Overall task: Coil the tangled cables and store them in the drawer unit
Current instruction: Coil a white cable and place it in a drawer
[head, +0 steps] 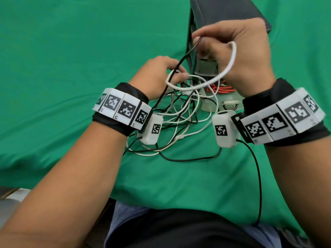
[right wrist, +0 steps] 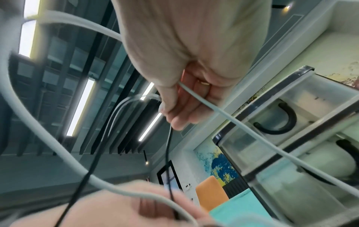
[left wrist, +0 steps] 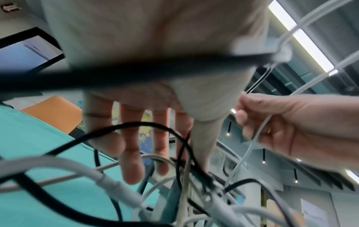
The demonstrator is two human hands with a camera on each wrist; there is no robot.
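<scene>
Two hands work above the cable tangle (head: 179,120): our right hand (head: 238,54) pinches the white cable (head: 231,63), our left hand (head: 159,76) grips its loop; feed slack gently, drawer unit (head: 222,13) behind.

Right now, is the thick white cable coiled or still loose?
Loose: thick white cable forms one open loop between right hand and left hand.

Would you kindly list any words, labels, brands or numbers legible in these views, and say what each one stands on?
No readable text in any view.
Wristband tags: black-and-white square code patterns, no letters or numbers.
Small sign at the top left corner of the left wrist view: too blurred to read.
Paper on the wall: too blurred to read.
</scene>
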